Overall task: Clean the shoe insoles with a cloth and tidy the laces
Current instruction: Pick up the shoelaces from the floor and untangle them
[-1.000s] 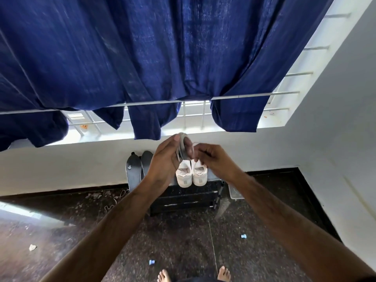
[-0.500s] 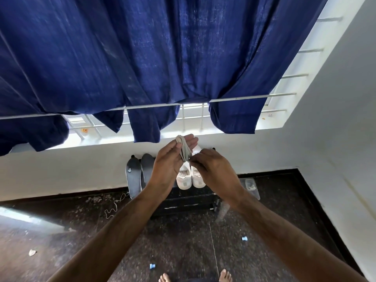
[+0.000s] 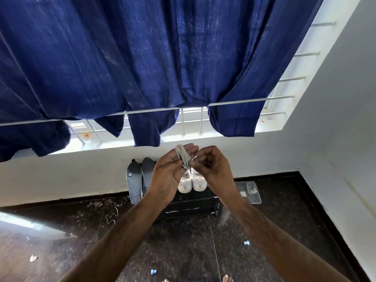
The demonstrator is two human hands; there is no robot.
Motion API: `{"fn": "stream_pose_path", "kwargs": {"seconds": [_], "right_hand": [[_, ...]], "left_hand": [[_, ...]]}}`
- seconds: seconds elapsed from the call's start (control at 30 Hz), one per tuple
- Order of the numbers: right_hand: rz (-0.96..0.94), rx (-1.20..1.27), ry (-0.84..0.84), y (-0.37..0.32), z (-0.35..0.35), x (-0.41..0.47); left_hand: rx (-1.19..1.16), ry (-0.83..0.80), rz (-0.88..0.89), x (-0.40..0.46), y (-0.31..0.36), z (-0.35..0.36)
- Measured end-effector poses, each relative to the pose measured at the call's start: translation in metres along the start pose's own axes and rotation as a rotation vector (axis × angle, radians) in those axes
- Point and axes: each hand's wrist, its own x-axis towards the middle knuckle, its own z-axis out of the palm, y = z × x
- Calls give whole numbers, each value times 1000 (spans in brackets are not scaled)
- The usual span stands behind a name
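Note:
A grey-white shoelace (image 3: 182, 156) is wound in loops around the straight fingers of my left hand (image 3: 169, 174), held up at chest height. My right hand (image 3: 211, 167) pinches the lace's lower end beside the left palm. Behind the hands, two white sneakers (image 3: 191, 181) stand on a low black rack (image 3: 189, 206), partly hidden. Two grey insoles (image 3: 138, 177) lean upright against the white wall left of the shoes. A second lace (image 3: 115, 212) lies loose on the dark floor.
A blue curtain (image 3: 142, 58) hangs over a barred window above. A clear plastic box (image 3: 249, 191) sits right of the rack. Small scraps litter the speckled floor (image 3: 183, 251). My bare toes show at the bottom edge. A white wall closes the right side.
The left fingers have straightened with the lace looped over them. My right hand has moved down to the lace's lower end. The view has tilted slightly downward.

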Motion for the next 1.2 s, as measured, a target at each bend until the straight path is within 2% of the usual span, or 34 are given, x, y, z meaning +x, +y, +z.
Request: {"fn": "stream_pose_path", "kwargs": {"seconds": [0.17,0.33,0.43,0.6,0.77,0.97,1.1,1.2], "right_hand": [[40,50,112,1,7,-10],[97,220,233,-1,10,-14],[99,192,248,1,7,-17],[33,40,228,6,3,-22],[-122,-234,105,10,-1,-29],[-99,-226,115,9,-27,-18],[-13,-246,110,17,-59,-8],[69,-249,68,28,-88,-2]], "left_hand": [[62,37,30,-1,-8,3],[173,121,77,-4,-16,10],[190,146,83,-6,-22,12],[194,163,62,-4,-27,14],[141,175,27,3,-34,23],[-144,147,-77,9,-51,38],[-222,119,-162,14,-71,63],[-191,85,-193,20,-90,81]]}}
